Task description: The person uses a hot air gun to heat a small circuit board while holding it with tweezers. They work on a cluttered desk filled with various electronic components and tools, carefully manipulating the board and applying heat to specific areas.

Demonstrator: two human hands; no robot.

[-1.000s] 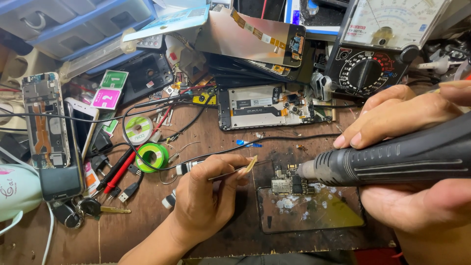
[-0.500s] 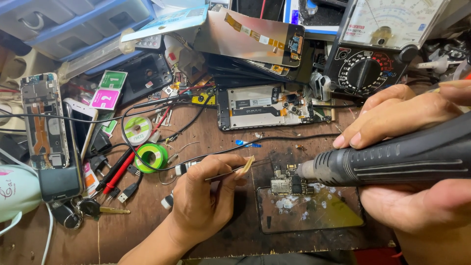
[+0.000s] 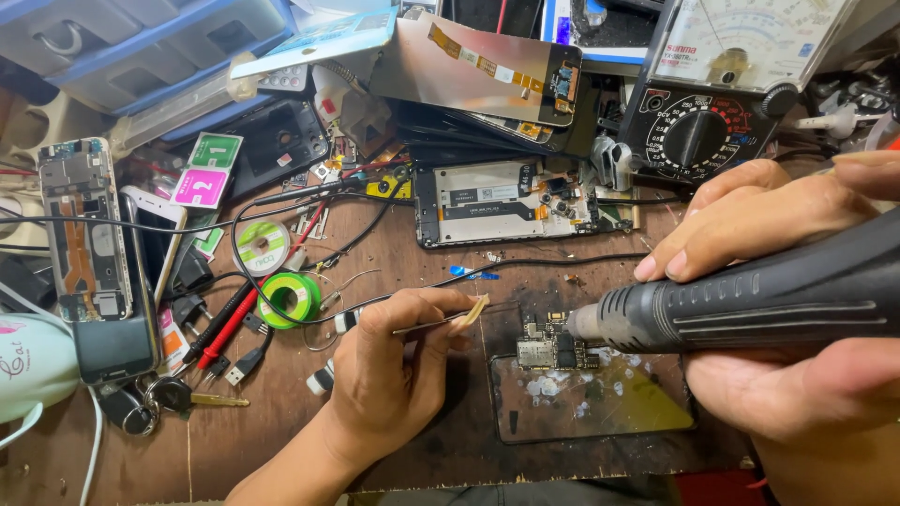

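Green little circuit board (image 3: 551, 351) sits on a glass panel (image 3: 600, 398) on the wooden bench (image 3: 281, 440), right at the nozzle of the black hot-air handle (image 3: 750, 300). Right hand (image 3: 797, 309) wraps that handle, fingers curled tight over and under it. Left hand (image 3: 389, 375) pinches thin tweezers (image 3: 441, 323), holding a tan flex strip (image 3: 473, 311) just left of the board. Beyond the fingertips lie an opened phone (image 3: 511, 201) and an analog multimeter (image 3: 722, 94).
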